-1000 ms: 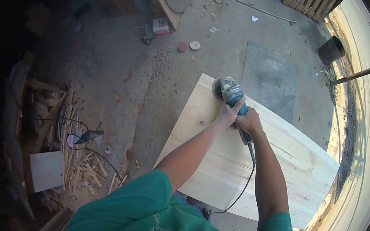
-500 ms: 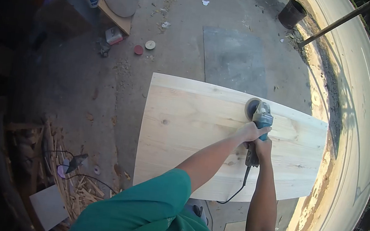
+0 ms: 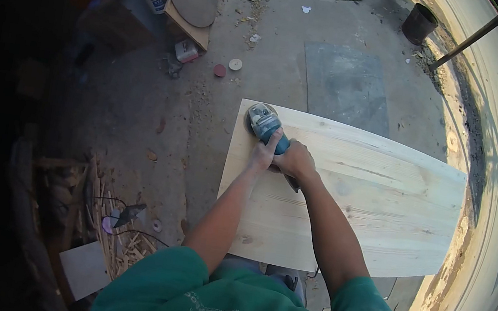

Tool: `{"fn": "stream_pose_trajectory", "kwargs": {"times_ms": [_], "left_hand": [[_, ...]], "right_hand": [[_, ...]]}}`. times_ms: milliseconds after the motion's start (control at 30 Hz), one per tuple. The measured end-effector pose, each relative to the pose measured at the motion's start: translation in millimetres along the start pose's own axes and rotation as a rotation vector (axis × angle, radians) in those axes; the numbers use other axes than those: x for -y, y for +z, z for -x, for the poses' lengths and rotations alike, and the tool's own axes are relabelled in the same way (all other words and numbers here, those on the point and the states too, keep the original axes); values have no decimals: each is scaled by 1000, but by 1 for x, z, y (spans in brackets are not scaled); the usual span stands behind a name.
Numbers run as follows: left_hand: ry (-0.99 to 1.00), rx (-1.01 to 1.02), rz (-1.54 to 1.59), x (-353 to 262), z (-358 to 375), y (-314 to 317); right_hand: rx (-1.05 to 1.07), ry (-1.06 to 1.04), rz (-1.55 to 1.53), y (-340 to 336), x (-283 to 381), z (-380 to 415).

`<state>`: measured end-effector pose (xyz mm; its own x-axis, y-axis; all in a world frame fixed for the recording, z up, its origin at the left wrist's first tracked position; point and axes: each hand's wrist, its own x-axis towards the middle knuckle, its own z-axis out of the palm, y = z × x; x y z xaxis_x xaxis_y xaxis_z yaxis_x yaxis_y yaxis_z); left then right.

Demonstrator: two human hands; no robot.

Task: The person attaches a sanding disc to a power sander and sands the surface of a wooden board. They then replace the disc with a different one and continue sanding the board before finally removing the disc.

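Note:
A pale wooden panel (image 3: 357, 202) lies in front of me, its knots and grain showing. On its far left corner rests a teal and grey angle grinder (image 3: 266, 122) with a round disc at its head. My left hand (image 3: 264, 153) is closed round the front part of the tool, thumb on top. Behind it, my right hand (image 3: 296, 160) wraps round the tool's body. The rear of the grinder is partly hidden under my right hand and forearm, and its cord shows at the panel's near edge.
Wood scraps (image 3: 115, 226) and a white board (image 3: 84, 269) lie at the lower left. Beyond the panel are a grey sheet (image 3: 347, 83), red (image 3: 219, 70) and white (image 3: 235, 64) discs, and a metal bucket (image 3: 419, 24). A pole (image 3: 469, 40) stands by the road.
Both hands and the grinder have moved left across the panel, from its right half to the far left corner. The view has shifted, so the panel appears farther right.

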<state>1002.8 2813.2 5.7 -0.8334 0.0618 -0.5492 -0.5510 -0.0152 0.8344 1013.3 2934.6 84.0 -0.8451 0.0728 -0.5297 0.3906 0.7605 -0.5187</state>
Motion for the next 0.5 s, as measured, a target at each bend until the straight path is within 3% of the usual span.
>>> {"fn": "stream_pose_trajectory", "kwargs": {"times_ms": [133,200,500], "left_hand": [[-63,-155,12,-17,10,-42],[-9,-176,-20,-23,10,-43],[14,10,2,-26,-6,-1]], "right_hand": [[92,-129,130,16,37,-20],[99,-74,99,12,46,-22],[57,-26,0,-9,9,-30]]}}
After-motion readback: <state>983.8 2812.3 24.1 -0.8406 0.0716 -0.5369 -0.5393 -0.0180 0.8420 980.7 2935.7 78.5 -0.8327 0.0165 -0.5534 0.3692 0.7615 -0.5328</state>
